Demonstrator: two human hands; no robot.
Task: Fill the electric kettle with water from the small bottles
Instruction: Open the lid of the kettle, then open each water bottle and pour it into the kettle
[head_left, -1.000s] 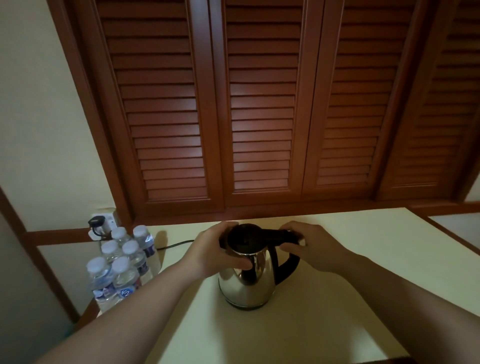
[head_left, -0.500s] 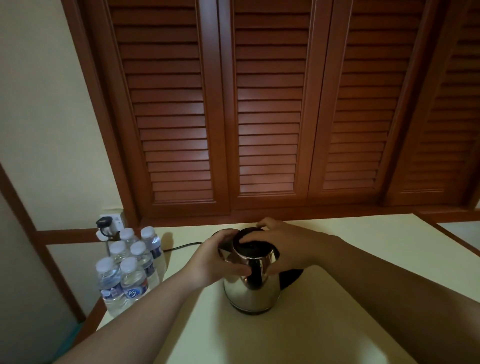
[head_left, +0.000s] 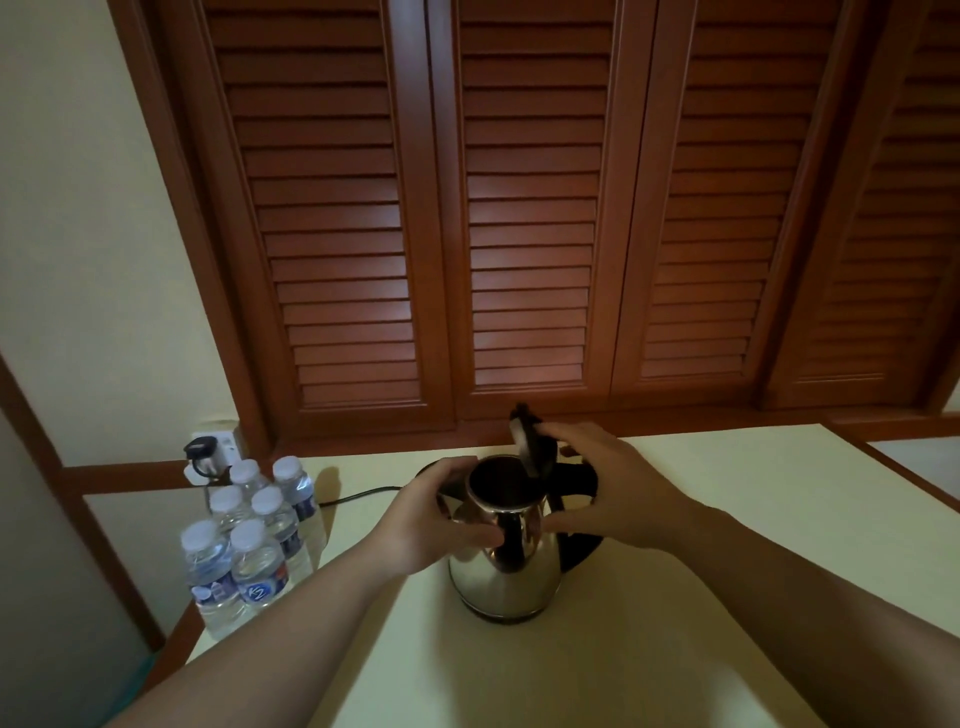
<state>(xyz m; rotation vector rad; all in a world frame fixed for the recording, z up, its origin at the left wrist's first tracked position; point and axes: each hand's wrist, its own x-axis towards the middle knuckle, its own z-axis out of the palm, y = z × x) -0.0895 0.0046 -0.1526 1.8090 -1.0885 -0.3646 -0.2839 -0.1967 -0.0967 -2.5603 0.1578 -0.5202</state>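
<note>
Kettle lid (head_left: 525, 442) now up; L hand (head_left: 431, 519) fingers round kettle (head_left: 506, 577) body, R hand (head_left: 610, 486) fingers at lid.

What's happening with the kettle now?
Left hand grips kettle. Right hand holds lid up. Bottles capped, untouched. Nothing in the way.

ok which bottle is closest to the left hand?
The back-right bottle of the six-pack, nearest the cord. It sits in the far row on the kettle side, so it is closer to the left hand than the other five.
</note>
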